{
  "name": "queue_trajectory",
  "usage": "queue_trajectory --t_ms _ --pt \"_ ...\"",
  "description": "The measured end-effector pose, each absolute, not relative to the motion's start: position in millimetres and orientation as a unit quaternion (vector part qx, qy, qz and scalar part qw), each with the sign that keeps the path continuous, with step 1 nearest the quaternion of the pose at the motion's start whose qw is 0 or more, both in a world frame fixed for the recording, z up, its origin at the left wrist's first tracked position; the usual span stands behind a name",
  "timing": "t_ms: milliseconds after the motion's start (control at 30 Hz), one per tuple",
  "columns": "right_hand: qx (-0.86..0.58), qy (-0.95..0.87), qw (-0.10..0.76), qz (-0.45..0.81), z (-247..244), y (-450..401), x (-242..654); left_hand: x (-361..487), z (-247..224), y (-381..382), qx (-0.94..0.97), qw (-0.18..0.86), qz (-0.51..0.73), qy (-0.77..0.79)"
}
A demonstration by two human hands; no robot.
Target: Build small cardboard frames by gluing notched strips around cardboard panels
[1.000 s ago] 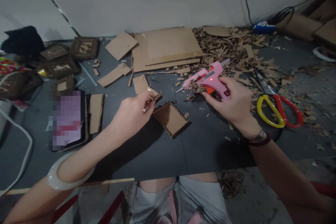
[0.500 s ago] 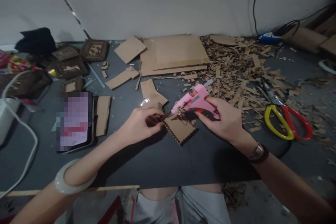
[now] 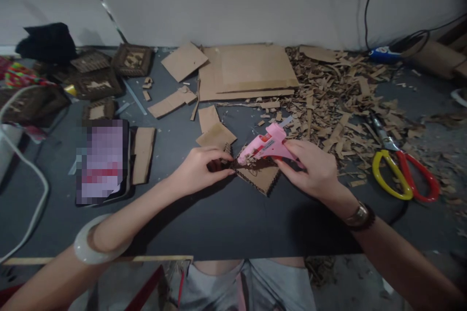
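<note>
Left hand [image 3: 199,171]: fingers [image 3: 219,156] pinched firmly on small notched cardboard strip [image 3: 226,149], strip against edge of notched cardboard square [image 3: 257,180]. Right hand [image 3: 314,170]: fingers [image 3: 292,152] wrapped around pink glue gun [image 3: 264,145], nozzle just above square. Square flat on dark table [image 3: 233,228]; red-yellow scissors [image 3: 396,177] well right.

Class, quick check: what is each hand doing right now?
Left hand: closed, pinching a notched cardboard strip.
Right hand: closed, holding a pink hot glue gun.
</note>
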State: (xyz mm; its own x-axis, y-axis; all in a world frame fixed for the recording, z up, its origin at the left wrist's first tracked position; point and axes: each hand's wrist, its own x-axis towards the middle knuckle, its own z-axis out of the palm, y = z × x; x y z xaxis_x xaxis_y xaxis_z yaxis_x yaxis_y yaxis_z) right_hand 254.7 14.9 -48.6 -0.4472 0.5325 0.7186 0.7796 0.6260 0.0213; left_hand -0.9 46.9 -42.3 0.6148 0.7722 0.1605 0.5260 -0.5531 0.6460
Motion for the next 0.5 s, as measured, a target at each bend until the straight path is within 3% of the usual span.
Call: queue_trajectory --t_ms 500 --pt "-0.393 -0.844 0.317 -0.182 -45.0 9.9 257.1 -1.1 -44.9 47.9 0.857 0.273 0.22 0.377"
